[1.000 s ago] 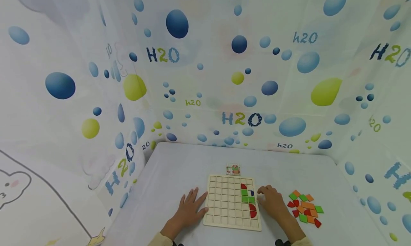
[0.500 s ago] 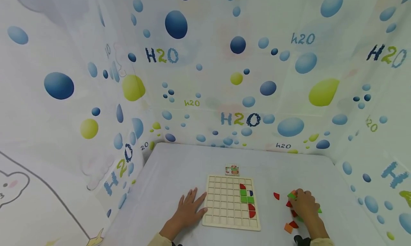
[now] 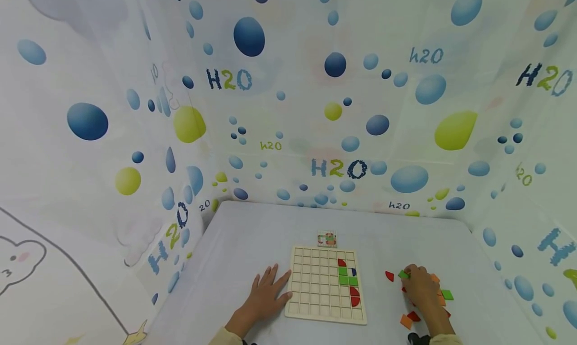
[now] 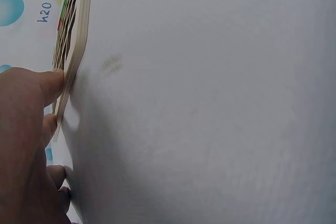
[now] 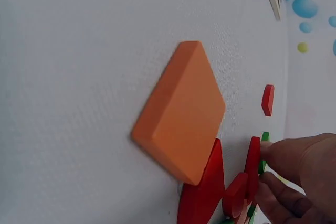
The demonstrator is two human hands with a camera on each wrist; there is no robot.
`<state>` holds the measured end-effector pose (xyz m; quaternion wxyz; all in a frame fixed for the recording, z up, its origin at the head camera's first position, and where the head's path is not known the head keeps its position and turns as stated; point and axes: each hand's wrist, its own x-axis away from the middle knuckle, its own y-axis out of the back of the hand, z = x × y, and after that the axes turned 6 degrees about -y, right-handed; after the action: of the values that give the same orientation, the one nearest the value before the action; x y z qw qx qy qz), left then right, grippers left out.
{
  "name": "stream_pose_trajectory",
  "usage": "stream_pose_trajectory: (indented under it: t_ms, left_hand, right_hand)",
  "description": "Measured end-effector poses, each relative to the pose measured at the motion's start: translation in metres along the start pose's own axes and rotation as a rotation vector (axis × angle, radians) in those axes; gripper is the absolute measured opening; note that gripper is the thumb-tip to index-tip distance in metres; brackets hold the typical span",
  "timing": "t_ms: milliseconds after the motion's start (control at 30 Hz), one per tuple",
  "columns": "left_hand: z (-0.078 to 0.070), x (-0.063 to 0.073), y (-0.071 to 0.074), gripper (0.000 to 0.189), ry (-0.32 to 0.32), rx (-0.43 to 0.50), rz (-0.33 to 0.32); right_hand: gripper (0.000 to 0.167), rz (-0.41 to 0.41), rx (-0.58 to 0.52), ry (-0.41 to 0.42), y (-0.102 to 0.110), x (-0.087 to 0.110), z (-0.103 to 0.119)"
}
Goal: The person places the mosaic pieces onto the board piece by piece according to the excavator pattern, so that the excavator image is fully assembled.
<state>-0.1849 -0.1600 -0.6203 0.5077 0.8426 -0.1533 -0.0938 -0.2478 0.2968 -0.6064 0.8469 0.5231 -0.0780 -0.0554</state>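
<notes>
Pinching a green tile [image 3: 403, 274] among scattered red and orange pieces [image 3: 406, 321], the right hand [image 3: 422, 287] is right of the grid board [image 3: 311, 291] on the white counter [image 3: 257, 230]; the left hand [image 3: 266, 296], fingers spread, touches the board's left edge.

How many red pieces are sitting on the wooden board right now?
3 on the board: one red piece just above the green squares, two red pieces below them in the rightmost column, one beneath the other. None there looks hidden.
</notes>
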Motion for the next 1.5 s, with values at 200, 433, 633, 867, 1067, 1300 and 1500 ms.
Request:
stream_pose_trajectory:
  t_ms: [200, 433, 633, 867, 1067, 1300, 1500]
  left_hand:
    - [-0.002, 0.001, 0.001, 0.064, 0.009, 0.014, -0.002]
    - [-0.004, 0.002, 0.004, 0.063, 0.012, 0.02, 0.003]
    - [-0.003, 0.002, 0.003, 0.063, 0.003, 0.027, 0.005]
    - [-0.003, 0.002, 0.003, 0.063, 0.013, 0.022, 0.014]
    - [-0.002, 0.001, 0.003, 0.064, 0.011, 0.032, 0.011]
    - [0.003, -0.002, -0.003, 0.065, -0.006, 0.033, 0.011]
    - [0.003, -0.001, -0.003, 0.065, -0.002, 0.026, 0.011]
  right_hand:
    - [0.03, 0.009, 0.006, 0.001, -0.007, -0.004, -0.001]
    - [0.031, -0.031, -0.02, 0.067, -0.011, -0.004, -0.002]
    - [0.029, -0.065, -0.051, 0.137, -0.013, 0.004, 0.015]
    - [0.023, -0.018, -0.032, 0.221, -0.031, 0.023, 0.05]
    - [0.021, 0.062, 0.024, 0.276, -0.049, 0.039, 0.08]
    - [0.022, 0.055, 0.048, 0.386, -0.061, 0.063, 0.102]
    - [0.018, 0.048, 0.047, 0.446, -0.07, 0.07, 0.108]
